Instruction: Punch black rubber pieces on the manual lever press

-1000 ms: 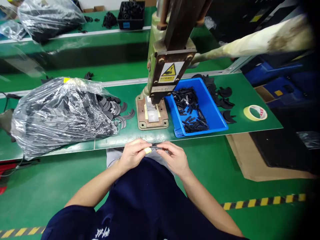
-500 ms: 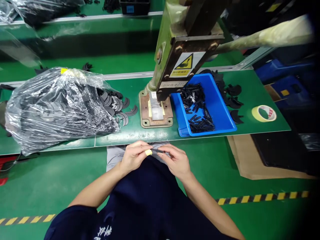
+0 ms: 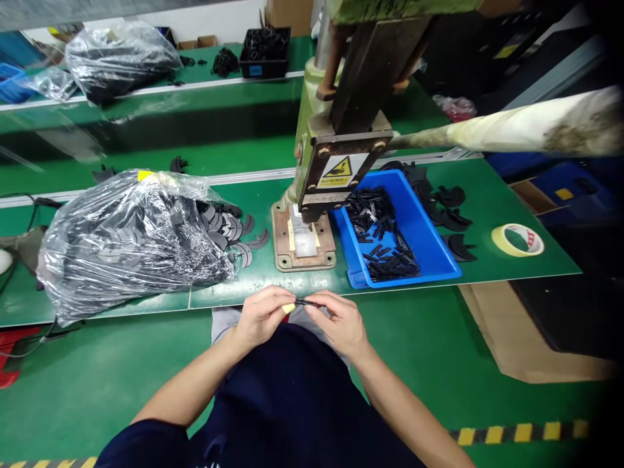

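My left hand [image 3: 260, 316] and my right hand [image 3: 336, 320] meet just in front of the table edge, over my lap. Both pinch the ends of a small thin black strip [image 3: 306, 302] held level between them. A yellow tape wrap covers a fingertip of my left hand. Straight ahead stands a green hand press [image 3: 336, 140] on a rusty base plate [image 3: 303, 235], with a pale pad under its ram. A blue bin [image 3: 414, 227] of several small black strips sits right of the press.
A clear plastic bag [image 3: 127, 240] full of black crescent parts lies at left, several spilled beside it. More black crescents [image 3: 446, 201] lie behind the bin. A tape roll [image 3: 517, 239] sits far right. The press lever [image 3: 511, 127] reaches out rightward. Cardboard [image 3: 526, 338] lies on the floor.
My hands stay pinched on the black strip in about the same spot near the table edge. The camera has tilted up, so more of the far bench shows.
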